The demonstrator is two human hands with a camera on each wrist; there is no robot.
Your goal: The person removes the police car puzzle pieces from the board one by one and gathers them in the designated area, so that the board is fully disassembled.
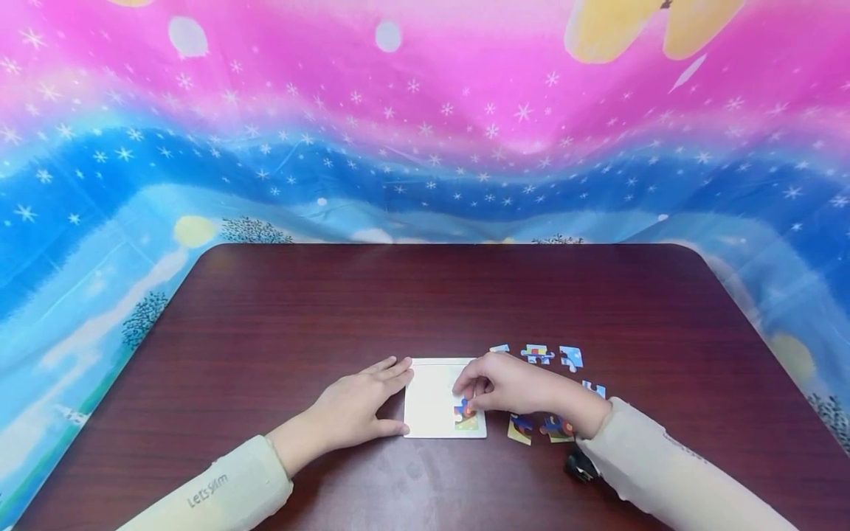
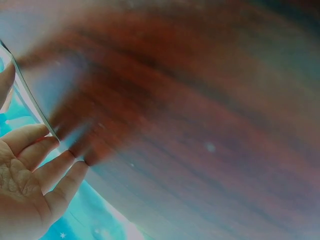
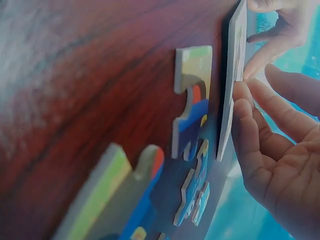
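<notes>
A white puzzle board (image 1: 432, 398) lies on the table, with a colourful jigsaw puzzle piece (image 1: 467, 420) in its lower right corner. My right hand (image 1: 508, 383) is over the board's right side, fingers curled, thumb and fingertips at the upper part of that piece, which they partly cover. In the right wrist view the right hand (image 3: 280, 140) has its fingertips at the board (image 3: 235, 75), and the piece is out of sight there. My left hand (image 1: 355, 405) touches the board's left edge with spread fingers; in the left wrist view the left hand (image 2: 35, 175) also reaches that edge.
Several loose pieces lie right of the board, including a sky-blue piece (image 1: 571, 357), a red-and-yellow piece (image 1: 536, 354) and a blue-and-yellow piece (image 1: 521, 428). A black object (image 1: 581, 466) sits by the right sleeve. A patterned cloth (image 1: 425, 147) surrounds the dark wooden table (image 1: 332, 295).
</notes>
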